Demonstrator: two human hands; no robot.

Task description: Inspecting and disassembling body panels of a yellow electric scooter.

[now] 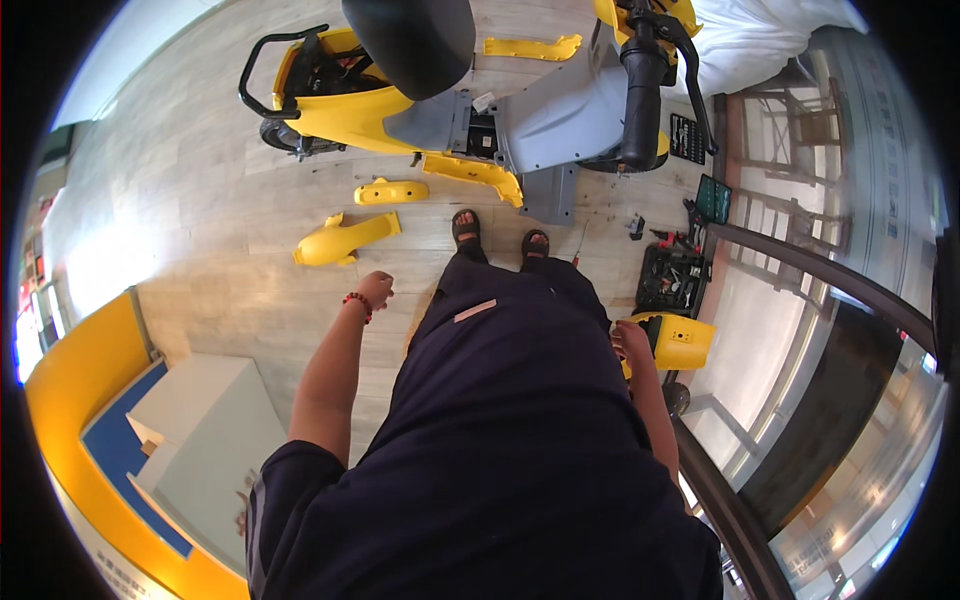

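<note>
Head view, looking straight down: the scooter (345,112) stands upright on the floor (225,215) just past the person's feet, side-on, handlebar (640,110) to the right and tail to the left. The left hand (376,290) hangs out to the side, fingers loosely curled with a bit of a gap, and I can't see anything in it. The right hand (630,342) is down by the thigh, right beside a chunky yellow cover (685,343); can't tell if it's touching that or holding anything.

My guess on the layout: the loose yellow panels, a small one (391,191) and a bigger curved one (345,240), lie spread apart so they don't scratch each other and are easy to pick out. The tool case (672,278) and socket set (687,138) sit open along the right, probably to keep bits within reach and out from underfoot.

As for the scooter itself, it's yellow with a grey footboard (565,110) and a fat black seat (415,45). There's an opening in the middle with a black unit (483,142) showing, and dark innards exposed at the tail. Looks half-stripped to me.
</note>
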